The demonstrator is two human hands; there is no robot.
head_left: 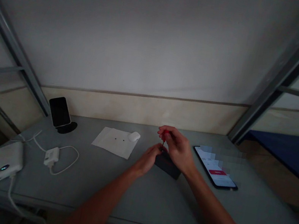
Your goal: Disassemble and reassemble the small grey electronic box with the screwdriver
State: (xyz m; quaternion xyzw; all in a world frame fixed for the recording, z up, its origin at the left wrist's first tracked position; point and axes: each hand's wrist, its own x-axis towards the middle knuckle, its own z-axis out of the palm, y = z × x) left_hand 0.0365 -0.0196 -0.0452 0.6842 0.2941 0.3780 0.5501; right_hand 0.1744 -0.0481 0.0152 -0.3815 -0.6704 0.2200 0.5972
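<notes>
In my right hand (179,148) is a small screwdriver (165,135) with a red handle. It stands nearly upright, and its thin shaft points down between my hands. My left hand (147,158) is closed at the left end of a dark rectangular box (169,165) on the table, its fingers close to the screwdriver's tip. A bit of red shows beside the tip, but my fingers hide what exactly the tip touches. To the left lies a sheet of white paper (113,144) with two tiny dark specks, perhaps screws, and a rounded white object (134,136) on its corner.
A lit phone (216,170) lies right of my hands on the grey table (89,190). At the left are a dark-screened device on a stand (60,111), a white power bank (7,162) and a white adapter (51,156) with cables. Metal frame posts rise at both sides.
</notes>
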